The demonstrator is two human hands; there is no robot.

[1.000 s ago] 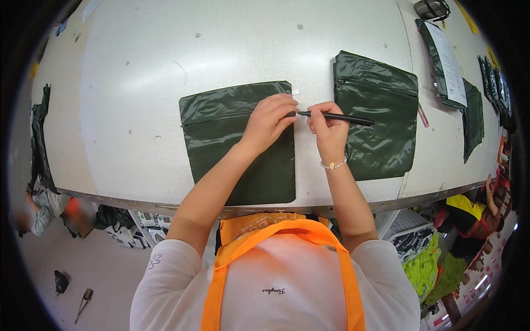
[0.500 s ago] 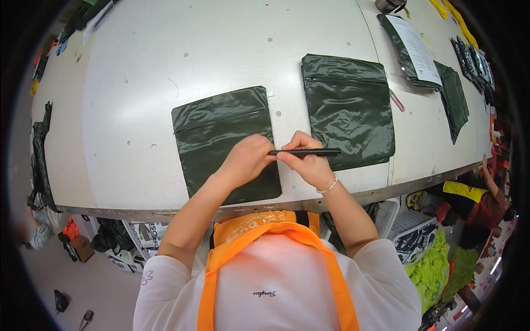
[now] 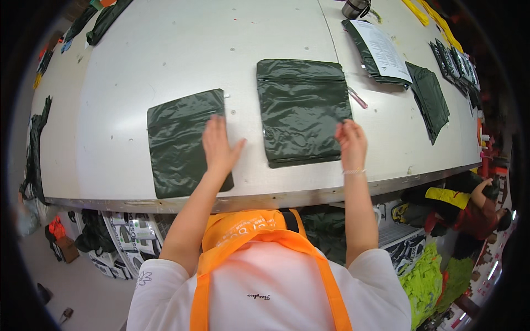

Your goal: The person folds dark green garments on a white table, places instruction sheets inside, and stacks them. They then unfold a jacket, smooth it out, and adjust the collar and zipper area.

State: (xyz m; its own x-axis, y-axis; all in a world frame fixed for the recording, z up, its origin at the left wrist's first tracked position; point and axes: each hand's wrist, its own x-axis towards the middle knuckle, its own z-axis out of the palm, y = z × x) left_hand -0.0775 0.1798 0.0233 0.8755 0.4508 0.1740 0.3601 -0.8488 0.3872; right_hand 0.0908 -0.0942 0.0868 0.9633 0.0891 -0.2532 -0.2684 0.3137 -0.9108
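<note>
A dark green, shiny flat pouch (image 3: 176, 146) lies on the white table at the left. My left hand (image 3: 220, 144) is over its right side, fingers stretched out and thumb spread, holding nothing. To the right is a stack of similar green pouches (image 3: 301, 121), with a seam or zip line across the upper part. Beside the stack's lower right edge is my right hand (image 3: 352, 142), its fingers curled together and slightly blurred. What it holds, if anything, is hidden; the black pen does not show plainly.
A slim pinkish tool (image 3: 358, 98) lies right of the stack. Farther right are a printed sheet (image 3: 381, 47) on green fabric, a folded green piece (image 3: 428, 102) and black packets (image 3: 455, 63). A metal cup (image 3: 355, 8) stands at the back. Another person (image 3: 469, 207) is at far right.
My hands have moved apart: the left onto the left pouch, the right to the stack's right edge. The black pen held between them is no longer plainly seen. The whole view has shifted.
</note>
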